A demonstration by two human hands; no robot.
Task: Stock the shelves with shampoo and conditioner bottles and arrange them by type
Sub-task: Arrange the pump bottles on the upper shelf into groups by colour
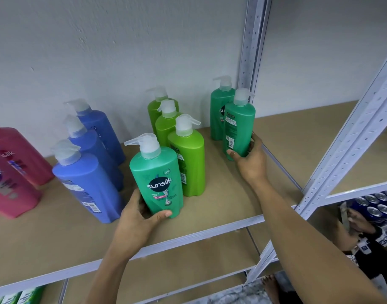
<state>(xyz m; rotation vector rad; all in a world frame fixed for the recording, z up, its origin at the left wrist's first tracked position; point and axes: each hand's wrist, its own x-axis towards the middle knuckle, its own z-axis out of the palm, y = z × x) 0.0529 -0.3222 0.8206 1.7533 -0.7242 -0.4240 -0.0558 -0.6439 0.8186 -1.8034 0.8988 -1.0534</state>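
Pale textured wall (100,51) behind white metal shelving (253,40).

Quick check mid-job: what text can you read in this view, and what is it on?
"sunsilk": front teal bottle in the left hand.
"NEW": its badge.
"SHAMPOO": its pink band.
"silk", cut off: near pink bottle.
"silk", cut off: far pink bottle.
"su", partly hidden: rear teal bottle.
Too small to read: back labels on the turned teal bottle in the right hand, front blue bottle, front lime bottle.
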